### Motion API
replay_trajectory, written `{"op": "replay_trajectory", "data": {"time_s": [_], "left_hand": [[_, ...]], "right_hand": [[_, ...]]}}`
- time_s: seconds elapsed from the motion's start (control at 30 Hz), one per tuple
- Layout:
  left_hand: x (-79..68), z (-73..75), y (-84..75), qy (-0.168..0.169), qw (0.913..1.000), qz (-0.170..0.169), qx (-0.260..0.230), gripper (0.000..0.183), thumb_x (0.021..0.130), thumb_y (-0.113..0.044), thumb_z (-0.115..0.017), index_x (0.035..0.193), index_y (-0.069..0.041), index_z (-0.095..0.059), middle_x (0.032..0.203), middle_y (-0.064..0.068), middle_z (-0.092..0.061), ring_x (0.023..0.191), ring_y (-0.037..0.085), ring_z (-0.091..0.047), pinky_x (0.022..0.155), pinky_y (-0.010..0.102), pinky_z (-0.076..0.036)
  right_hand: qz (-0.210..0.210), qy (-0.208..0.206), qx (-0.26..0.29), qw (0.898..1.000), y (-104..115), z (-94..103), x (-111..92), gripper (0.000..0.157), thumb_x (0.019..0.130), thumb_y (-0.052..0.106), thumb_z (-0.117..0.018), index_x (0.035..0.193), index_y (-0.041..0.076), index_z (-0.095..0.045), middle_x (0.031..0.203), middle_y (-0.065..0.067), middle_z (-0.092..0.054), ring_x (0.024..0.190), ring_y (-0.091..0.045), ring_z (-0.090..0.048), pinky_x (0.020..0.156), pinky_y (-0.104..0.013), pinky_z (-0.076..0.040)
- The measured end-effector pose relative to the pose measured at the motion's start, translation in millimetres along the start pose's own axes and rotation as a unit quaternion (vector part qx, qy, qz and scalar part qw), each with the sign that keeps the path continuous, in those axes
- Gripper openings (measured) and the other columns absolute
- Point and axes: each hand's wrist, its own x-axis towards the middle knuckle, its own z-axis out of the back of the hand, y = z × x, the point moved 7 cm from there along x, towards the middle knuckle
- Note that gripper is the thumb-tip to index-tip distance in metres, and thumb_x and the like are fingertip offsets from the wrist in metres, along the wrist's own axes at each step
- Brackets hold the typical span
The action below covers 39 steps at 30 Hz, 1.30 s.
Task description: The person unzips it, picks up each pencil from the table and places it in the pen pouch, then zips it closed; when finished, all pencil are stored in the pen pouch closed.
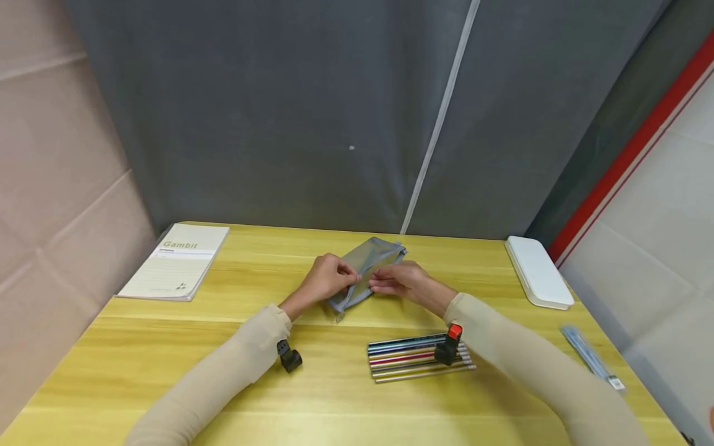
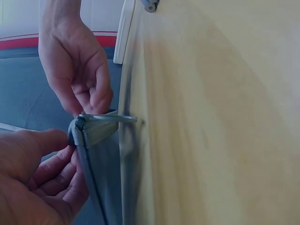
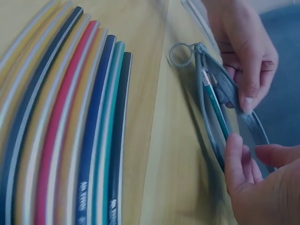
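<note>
A grey translucent zip pouch [image 1: 369,253] stands unzipped on the wooden table. Its wall edge is pinched between the thumb and fingers of my left hand [image 1: 326,279]. Inside the opening, in the right wrist view, lies a green pencil [image 3: 216,105], its far end covered by fingers. My right hand [image 1: 404,280] reaches over the opening from the right, fingertips touching the pouch, thumb and fingers apart. A ring pull [image 3: 170,55] hangs from the pouch's near corner. Several coloured pencils [image 1: 390,359] lie side by side in front of the right forearm.
At the back left lies a white notepad [image 1: 175,260]. A white case [image 1: 538,272] rests at the right, with a slim clear packet [image 1: 591,356] in front of it near the table's right edge. A dark grey curtain [image 1: 279,124] hangs behind the table [image 1: 223,347].
</note>
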Motion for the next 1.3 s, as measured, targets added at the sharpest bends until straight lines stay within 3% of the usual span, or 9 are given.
{"op": "replay_trajectory", "data": {"time_s": [0.2, 0.37, 0.5, 0.6, 0.8, 0.97, 1.2, 1.23, 1.3], "left_hand": [[-1.7, 0.2, 4.8, -0.005, 0.9997, -0.006, -0.025, 0.011, 0.089, -0.022, -0.077, 0.085, -0.013, -0.081, 0.073, -0.001, -0.074, 0.059, 0.009, -0.062, 0.056, 0.024, -0.050], [-1.8, 0.3, 9.1, -0.007, 0.9991, -0.013, -0.041, 0.012, 0.089, -0.023, -0.077, 0.086, -0.012, -0.081, 0.072, -0.001, -0.074, 0.058, 0.011, -0.062, 0.055, 0.026, -0.050], [-1.5, 1.8, 10.0, -0.009, 0.9987, -0.013, -0.049, 0.013, 0.090, -0.022, -0.076, 0.088, -0.011, -0.082, 0.074, 0.001, -0.075, 0.058, 0.011, -0.062, 0.056, 0.027, -0.050], [-1.4, 4.5, 9.5, -0.015, 0.9985, -0.013, -0.051, 0.013, 0.090, -0.022, -0.076, 0.089, -0.010, -0.082, 0.076, 0.002, -0.075, 0.059, 0.011, -0.062, 0.056, 0.026, -0.050], [-2.2, 9.1, 6.3, -0.018, 0.9983, -0.008, -0.055, 0.014, 0.090, -0.022, -0.076, 0.090, -0.009, -0.082, 0.079, 0.006, -0.077, 0.061, 0.013, -0.063, 0.058, 0.025, -0.050], [-0.4, 10.0, 7.1, -0.022, 0.9983, -0.005, -0.053, 0.013, 0.090, -0.022, -0.076, 0.090, -0.011, -0.082, 0.080, 0.004, -0.077, 0.062, 0.011, -0.063, 0.059, 0.025, -0.051], [1.4, 10.0, 7.2, -0.020, 0.9983, -0.006, -0.054, 0.013, 0.090, -0.022, -0.075, 0.091, -0.010, -0.082, 0.080, 0.003, -0.077, 0.062, 0.011, -0.063, 0.060, 0.025, -0.051], [1.5, 10.1, 7.1, -0.019, 0.9983, -0.005, -0.054, 0.013, 0.090, -0.022, -0.075, 0.091, -0.010, -0.082, 0.080, 0.003, -0.077, 0.062, 0.011, -0.063, 0.060, 0.025, -0.051], [1.8, 10.5, 7.5, -0.020, 0.9984, -0.004, -0.052, 0.013, 0.090, -0.022, -0.075, 0.090, -0.011, -0.082, 0.080, 0.003, -0.077, 0.062, 0.011, -0.064, 0.060, 0.025, -0.051]], "right_hand": [[0.026, 0.031, -0.006, 0.999, 3, 9.2, -14, 0.045, 0.103, 0.003, -0.050, 0.143, -0.017, -0.042, 0.104, -0.015, -0.074, 0.081, -0.014, -0.075, 0.079, -0.027, -0.061], [0.027, 0.070, -0.043, 0.996, 4, 17.5, -28, 0.047, 0.105, 0.007, -0.049, 0.146, -0.014, -0.039, 0.107, -0.009, -0.075, 0.090, -0.014, -0.075, 0.085, -0.029, -0.060], [0.044, 0.086, -0.117, 0.988, 8, 28.8, -38, 0.049, 0.104, 0.012, -0.055, 0.144, -0.013, -0.043, 0.111, -0.006, -0.075, 0.099, -0.016, -0.074, 0.090, -0.032, -0.059], [0.070, 0.094, -0.199, 0.973, 12, 37.1, -43, 0.047, 0.102, 0.017, -0.058, 0.139, -0.012, -0.049, 0.119, -0.011, -0.072, 0.104, -0.020, -0.072, 0.094, -0.036, -0.058], [0.119, 0.114, -0.357, 0.919, 16, 46.1, -52, 0.030, 0.101, 0.019, -0.059, 0.119, -0.005, -0.066, 0.120, -0.022, -0.068, 0.101, -0.029, -0.068, 0.088, -0.044, -0.058], [0.140, 0.148, -0.429, 0.880, 11, 42.3, -58, 0.023, 0.099, 0.015, -0.062, 0.111, -0.003, -0.071, 0.107, -0.020, -0.072, 0.089, -0.023, -0.066, 0.076, -0.036, -0.058], [0.234, 0.228, -0.572, 0.752, 6, 26.6, -75, 0.014, 0.093, 0.005, -0.067, 0.103, 0.004, -0.076, 0.096, -0.007, -0.076, 0.085, -0.011, -0.067, 0.076, -0.024, -0.055], [0.245, 0.230, -0.584, 0.739, 6, 25.0, -77, 0.013, 0.093, 0.006, -0.067, 0.103, 0.005, -0.076, 0.096, -0.005, -0.076, 0.085, -0.009, -0.066, 0.076, -0.024, -0.055], [0.254, 0.231, -0.597, 0.725, 5, 23.1, -80, 0.013, 0.092, 0.006, -0.068, 0.102, 0.007, -0.076, 0.095, -0.001, -0.075, 0.084, -0.006, -0.065, 0.076, -0.024, -0.055]]}}
